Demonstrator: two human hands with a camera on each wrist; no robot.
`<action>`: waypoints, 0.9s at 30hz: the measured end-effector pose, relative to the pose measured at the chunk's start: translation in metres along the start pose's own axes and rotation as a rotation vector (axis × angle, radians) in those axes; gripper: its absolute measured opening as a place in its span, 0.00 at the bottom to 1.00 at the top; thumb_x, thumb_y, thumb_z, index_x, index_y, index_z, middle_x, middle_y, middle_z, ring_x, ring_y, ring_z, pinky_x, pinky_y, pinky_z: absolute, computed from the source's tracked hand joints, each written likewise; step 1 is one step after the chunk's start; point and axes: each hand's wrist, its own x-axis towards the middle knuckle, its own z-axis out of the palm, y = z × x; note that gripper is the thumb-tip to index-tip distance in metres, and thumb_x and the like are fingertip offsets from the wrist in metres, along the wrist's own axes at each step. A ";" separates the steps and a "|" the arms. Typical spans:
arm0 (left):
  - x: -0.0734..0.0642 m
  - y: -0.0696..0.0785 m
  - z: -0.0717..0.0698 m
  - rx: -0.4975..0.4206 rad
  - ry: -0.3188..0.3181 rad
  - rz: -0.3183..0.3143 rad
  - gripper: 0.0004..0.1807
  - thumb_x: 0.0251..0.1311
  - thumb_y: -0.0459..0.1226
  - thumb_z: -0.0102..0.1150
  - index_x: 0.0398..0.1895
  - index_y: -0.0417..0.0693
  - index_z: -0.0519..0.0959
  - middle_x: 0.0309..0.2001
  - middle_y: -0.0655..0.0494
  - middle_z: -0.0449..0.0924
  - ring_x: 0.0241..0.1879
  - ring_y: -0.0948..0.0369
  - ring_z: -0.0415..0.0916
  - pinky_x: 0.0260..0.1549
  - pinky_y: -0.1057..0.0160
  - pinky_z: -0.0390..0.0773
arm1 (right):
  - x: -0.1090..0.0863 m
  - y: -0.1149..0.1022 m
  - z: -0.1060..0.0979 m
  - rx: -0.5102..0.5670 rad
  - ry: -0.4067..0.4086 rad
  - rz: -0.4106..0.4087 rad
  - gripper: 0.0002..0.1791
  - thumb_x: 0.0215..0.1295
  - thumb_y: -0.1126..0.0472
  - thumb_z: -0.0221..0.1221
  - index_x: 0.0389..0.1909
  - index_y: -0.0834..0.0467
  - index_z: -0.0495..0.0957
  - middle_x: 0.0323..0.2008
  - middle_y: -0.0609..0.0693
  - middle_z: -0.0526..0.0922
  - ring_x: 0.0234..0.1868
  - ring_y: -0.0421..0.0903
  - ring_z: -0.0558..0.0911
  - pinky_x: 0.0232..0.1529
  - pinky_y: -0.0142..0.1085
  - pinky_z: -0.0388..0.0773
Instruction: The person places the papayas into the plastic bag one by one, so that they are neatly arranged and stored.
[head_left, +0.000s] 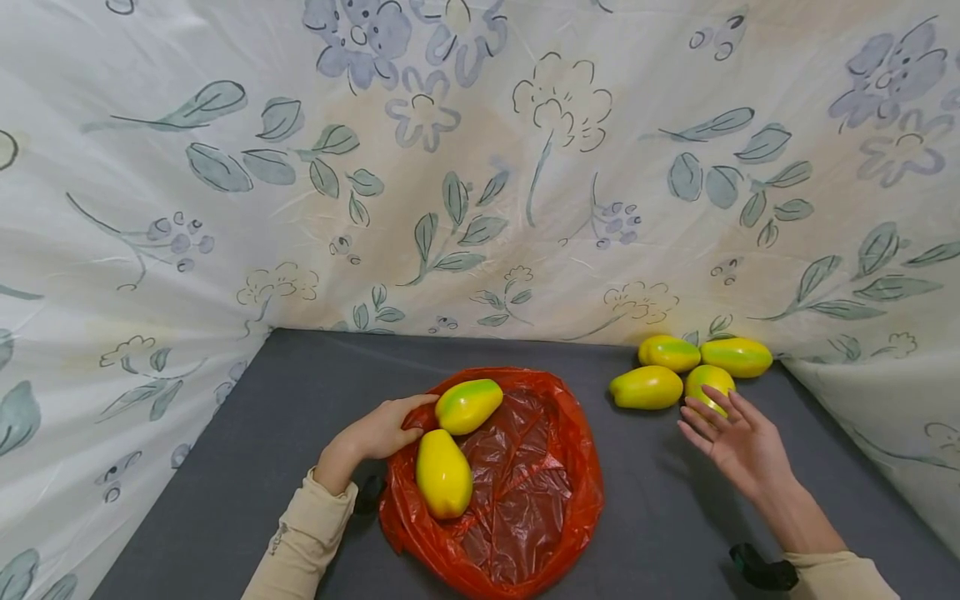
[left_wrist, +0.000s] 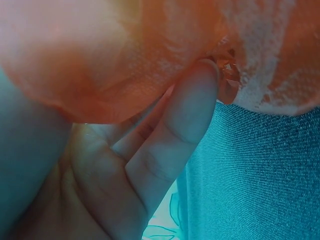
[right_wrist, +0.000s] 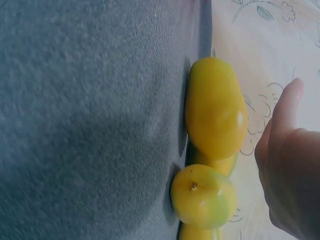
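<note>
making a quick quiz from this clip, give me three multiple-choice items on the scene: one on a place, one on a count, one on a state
1. Where does the red plastic bag lie?
A. on the grey table top
B. hung on the flowered cloth
C. in the right hand

2. How many yellow-green fruits lie on the bag?
A. one
B. two
C. four

3. How is the right hand?
A. clenched in a fist
B. gripping the bag
C. open, fingers spread near the group of four fruits

Key: 1 A, the bag is spread flat on the table. 2 B, one fruit lies near the bag's edge, another at the left hand. 3 C, its fingers are straight and hold nothing.
</note>
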 end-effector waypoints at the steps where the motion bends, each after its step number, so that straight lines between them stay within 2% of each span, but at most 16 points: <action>1: 0.000 0.000 0.000 0.003 0.000 0.000 0.28 0.61 0.27 0.56 0.66 0.37 0.65 0.59 0.39 0.71 0.45 0.52 0.75 0.48 0.50 0.76 | 0.000 -0.001 0.000 -0.001 0.011 -0.003 0.19 0.77 0.54 0.39 0.53 0.57 0.76 0.49 0.57 0.76 0.51 0.54 0.78 0.52 0.49 0.74; 8: 0.000 0.001 0.001 0.001 0.000 -0.005 0.29 0.61 0.27 0.56 0.67 0.37 0.65 0.59 0.40 0.70 0.46 0.52 0.74 0.49 0.49 0.75 | 0.000 -0.011 -0.006 -0.006 0.068 -0.020 0.18 0.76 0.53 0.41 0.52 0.56 0.76 0.49 0.56 0.75 0.50 0.54 0.78 0.51 0.49 0.75; 18: 0.000 -0.001 0.000 -0.017 -0.009 -0.003 0.29 0.61 0.27 0.56 0.67 0.36 0.64 0.57 0.38 0.71 0.37 0.57 0.76 0.41 0.56 0.80 | -0.001 -0.024 -0.020 0.053 0.081 -0.057 0.18 0.76 0.54 0.42 0.52 0.58 0.75 0.47 0.59 0.77 0.48 0.56 0.79 0.49 0.50 0.76; 27: 0.001 -0.002 0.001 -0.003 -0.003 -0.003 0.29 0.61 0.27 0.56 0.67 0.37 0.64 0.58 0.39 0.71 0.39 0.56 0.75 0.44 0.54 0.79 | -0.002 -0.033 -0.031 0.084 0.129 -0.072 0.15 0.75 0.55 0.44 0.50 0.58 0.75 0.45 0.59 0.76 0.47 0.57 0.79 0.47 0.51 0.76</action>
